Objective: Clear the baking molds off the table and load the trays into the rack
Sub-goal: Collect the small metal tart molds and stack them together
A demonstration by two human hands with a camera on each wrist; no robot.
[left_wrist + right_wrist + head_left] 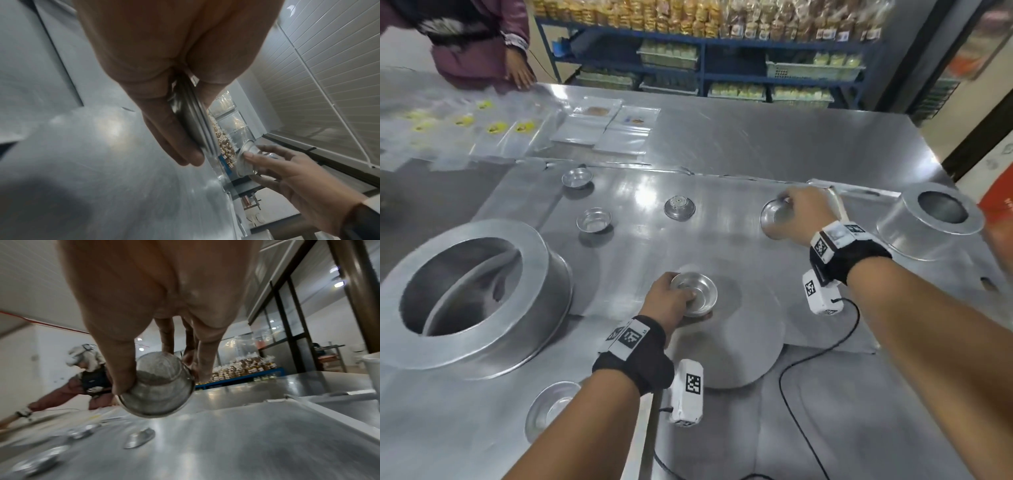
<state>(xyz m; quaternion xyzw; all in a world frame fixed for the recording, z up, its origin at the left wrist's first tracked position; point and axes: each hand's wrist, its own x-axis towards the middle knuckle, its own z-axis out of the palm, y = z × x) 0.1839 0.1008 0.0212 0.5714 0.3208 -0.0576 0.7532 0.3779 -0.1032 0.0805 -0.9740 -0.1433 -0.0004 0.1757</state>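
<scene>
Molds: left grip [667, 297] pinches a small mold [693, 293] above the worktop [722, 144]; right grip [803, 214] holds another mold [774, 219], tilted, three more [594, 221] lying apart

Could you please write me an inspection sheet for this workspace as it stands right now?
Surface: scratched stainless steel table, with a flat metal tray lying on it.
Job's things: three small round metal moulds loose on the tray; another at the near edge; large ring-shaped metal mould; smaller ring mould.
Clutter: clear plastic bags at the far left.
Hands: left hand holds a small metal mould; right hand holds another, tilted.
Cables: black cable trailing from the wrist cameras.
Surroundings: blue shelving of packaged goods; another person at the far left.
</scene>
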